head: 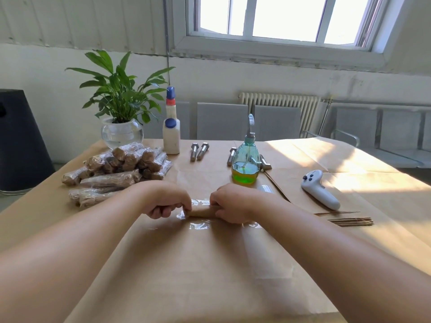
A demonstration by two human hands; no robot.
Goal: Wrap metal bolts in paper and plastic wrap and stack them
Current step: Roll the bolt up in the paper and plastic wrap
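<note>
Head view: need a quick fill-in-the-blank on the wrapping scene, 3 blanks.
1. Both hands grip a paper-wrapped bolt lying on a sheet of clear ____.
2. The stack of wrapped bolts sits in front of the potted ____.
3. The liquid in the pump bottle is ____.

Missing words: plastic wrap; plant; green

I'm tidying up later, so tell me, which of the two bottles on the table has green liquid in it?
The clear teal pump bottle, standing right of centre behind the right hand. The other, the white bottle with blue caps beside the plant, is opaque.
</note>
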